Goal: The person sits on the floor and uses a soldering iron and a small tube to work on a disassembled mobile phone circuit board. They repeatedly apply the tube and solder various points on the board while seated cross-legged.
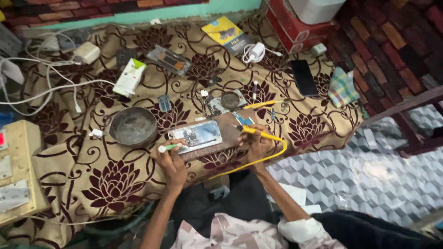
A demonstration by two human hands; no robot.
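yellow-handled iron (258,133) in right hand (254,146), fingers closed round the grip, tip pointing up-left toward the small blue part (243,120) at the board's top right corner. yellow cord (249,163) loops off the handle, past the wrist and down over the table edge. left hand (171,159) closed on a thin white-green tool (168,147), tip at the left end of the opened phone (194,136). phone lies flat on a brown board (227,133), right in front of the person, between both hands.

further out: round metal bowl (134,127) just left of the phone, small round tin (230,100) on a second board behind it, white box (130,76) and another opened phone (169,60) further back, dark phone (304,77) and checked cloth (342,87) to the right, white cables (50,78) at far left. all on a floral cloth (115,184).

risks, my read:
- cord hangs off the edge by the lap; a snag would jerk the iron across the phone.
- iron tip close to cloth; if it's hot, a slip scorches it.
- phone sits loose on the board, only the left tool near it; a push could slide it toward the bowl.
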